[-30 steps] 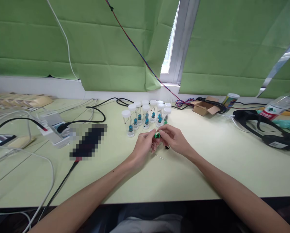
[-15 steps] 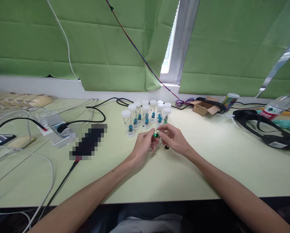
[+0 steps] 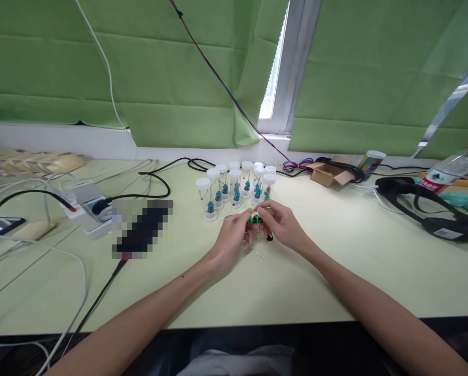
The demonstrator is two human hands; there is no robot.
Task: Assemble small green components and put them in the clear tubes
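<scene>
Between the fingertips of both hands is a small shiny green part (image 3: 254,220), its exact kind too small to make out. My left hand (image 3: 234,232) pinches it from the left, and my right hand (image 3: 281,223) grips its right side with thumb and fingers. A thin metal rod (image 3: 257,253) lies on the table just below the hands. Under the right fingers sits a small black round piece (image 3: 269,238). Right behind the hands stand several clear tubes (image 3: 203,196) with white caps, holding blue-green parts and thin rods.
A dark phone-like object (image 3: 143,230), pixelated, lies left with a cable attached. Further left is a white power strip (image 3: 89,209) among cables. On the right are an open cardboard box (image 3: 328,172), a printed can (image 3: 371,164), black goggles (image 3: 433,209) and a bottle (image 3: 449,172).
More of the green part now shows between the fingertips. My right fingers have shifted slightly on it; the left hand stays almost in place.
</scene>
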